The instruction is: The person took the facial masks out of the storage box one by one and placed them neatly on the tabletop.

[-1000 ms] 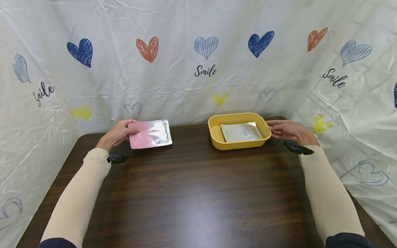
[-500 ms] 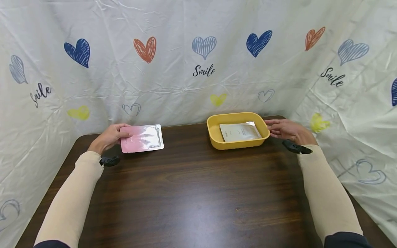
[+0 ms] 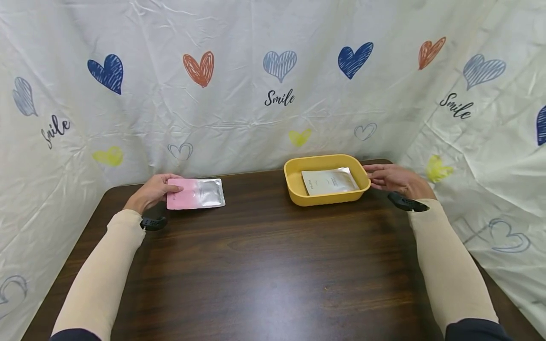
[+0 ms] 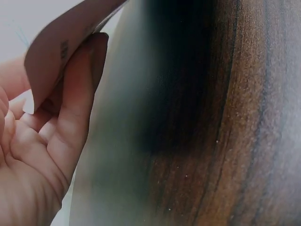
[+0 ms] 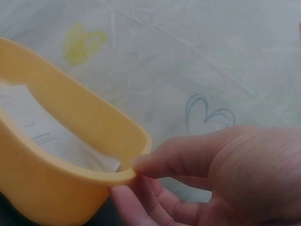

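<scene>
My left hand pinches the left end of a flat sachet, pink fading to shiny silver. In the left wrist view the thumb lies against one face of the sachet, whose edge bends a little. At the right, my right hand holds the end of a yellow oblong tub. The right wrist view has one fingertip on the tub's rim and other fingers below it against the outer wall. A pale cream and silver sachet lies inside the tub, tilted slightly.
Dark brown wood table lies under both arms. Behind it and along both sides hangs a white cloth printed with hearts and "Smile". The tub stands near the table's back edge.
My left hand has shifted left and slightly toward me with the pink sachet, which now appears lower and flatter. The right hand and tub hold their place.
</scene>
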`<state>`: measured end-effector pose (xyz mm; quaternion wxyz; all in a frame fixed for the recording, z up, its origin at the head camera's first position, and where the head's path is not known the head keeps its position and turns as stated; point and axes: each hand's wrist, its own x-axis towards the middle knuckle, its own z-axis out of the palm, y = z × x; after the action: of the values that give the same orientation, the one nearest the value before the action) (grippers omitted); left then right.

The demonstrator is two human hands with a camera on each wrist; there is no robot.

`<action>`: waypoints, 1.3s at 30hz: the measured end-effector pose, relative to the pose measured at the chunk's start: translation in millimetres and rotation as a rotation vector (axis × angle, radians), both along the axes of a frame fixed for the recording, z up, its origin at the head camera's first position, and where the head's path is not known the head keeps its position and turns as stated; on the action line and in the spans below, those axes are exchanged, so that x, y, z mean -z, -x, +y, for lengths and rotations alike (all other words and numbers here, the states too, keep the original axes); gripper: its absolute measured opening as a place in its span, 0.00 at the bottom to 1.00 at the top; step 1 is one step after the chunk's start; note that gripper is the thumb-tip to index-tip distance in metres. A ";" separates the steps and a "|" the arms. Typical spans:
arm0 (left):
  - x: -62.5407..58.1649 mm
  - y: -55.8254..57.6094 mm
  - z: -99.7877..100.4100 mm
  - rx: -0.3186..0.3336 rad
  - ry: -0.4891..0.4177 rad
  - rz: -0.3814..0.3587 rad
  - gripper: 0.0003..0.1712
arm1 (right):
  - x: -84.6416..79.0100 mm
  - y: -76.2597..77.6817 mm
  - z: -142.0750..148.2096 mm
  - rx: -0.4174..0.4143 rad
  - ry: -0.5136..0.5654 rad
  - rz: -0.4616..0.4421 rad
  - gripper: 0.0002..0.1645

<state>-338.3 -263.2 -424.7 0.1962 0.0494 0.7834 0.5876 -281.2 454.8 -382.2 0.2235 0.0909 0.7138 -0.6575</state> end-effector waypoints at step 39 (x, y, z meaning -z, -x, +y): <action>-6.8 -7.5 -14.8 -0.057 0.143 -0.032 0.38 | -2.5 -0.7 -1.3 0.006 -0.006 -0.006 0.40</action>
<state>-330.8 -278.0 -417.9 0.1949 0.0034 0.8213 0.5361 -280.5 453.5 -379.6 0.2233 0.0957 0.7147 -0.6558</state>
